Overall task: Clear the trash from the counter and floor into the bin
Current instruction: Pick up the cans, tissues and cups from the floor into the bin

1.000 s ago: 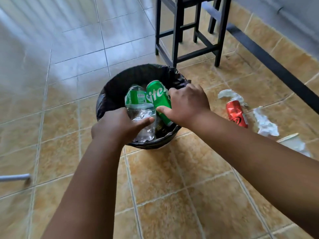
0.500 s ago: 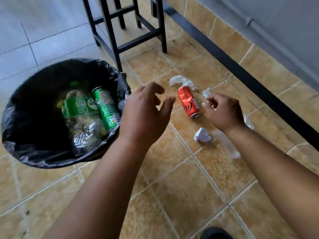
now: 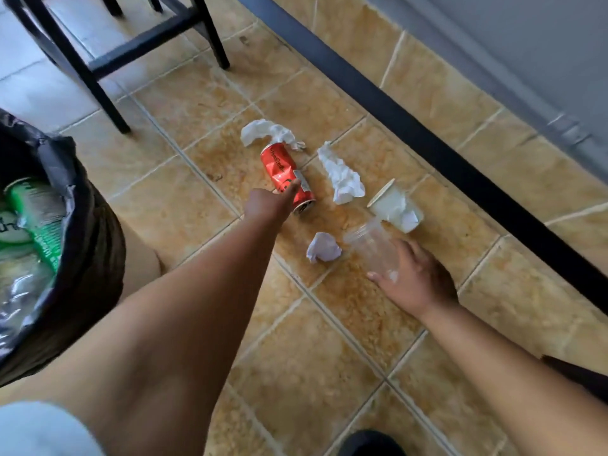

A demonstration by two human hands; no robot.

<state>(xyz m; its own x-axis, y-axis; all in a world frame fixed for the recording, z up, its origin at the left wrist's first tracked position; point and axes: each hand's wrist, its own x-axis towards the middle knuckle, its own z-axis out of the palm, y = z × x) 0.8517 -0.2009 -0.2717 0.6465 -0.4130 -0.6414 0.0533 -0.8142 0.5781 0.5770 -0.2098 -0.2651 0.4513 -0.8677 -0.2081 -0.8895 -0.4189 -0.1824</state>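
Trash lies scattered on the tiled floor [image 3: 345, 327] beside the lined bin [image 3: 82, 225], which stands at the left edge with green cans and plastic already inside. A likely slip: the clear plastic cup [image 3: 371, 248] is thin and slick and could buckle or skid away under a hasty squeeze, and the dented red can [image 3: 286, 174] could roll off if only nudged. The left hand [image 3: 271, 204] reaches out with its fingertips touching the can's lower side, fingers not closed round it as far as can be seen. The right hand [image 3: 416, 279] is spread wide, fingers apart, resting against the cup's side without clamping it. Crumpled tissues [image 3: 343, 179], a paper ball [image 3: 322, 248] and a white cup [image 3: 396, 209] lie near.
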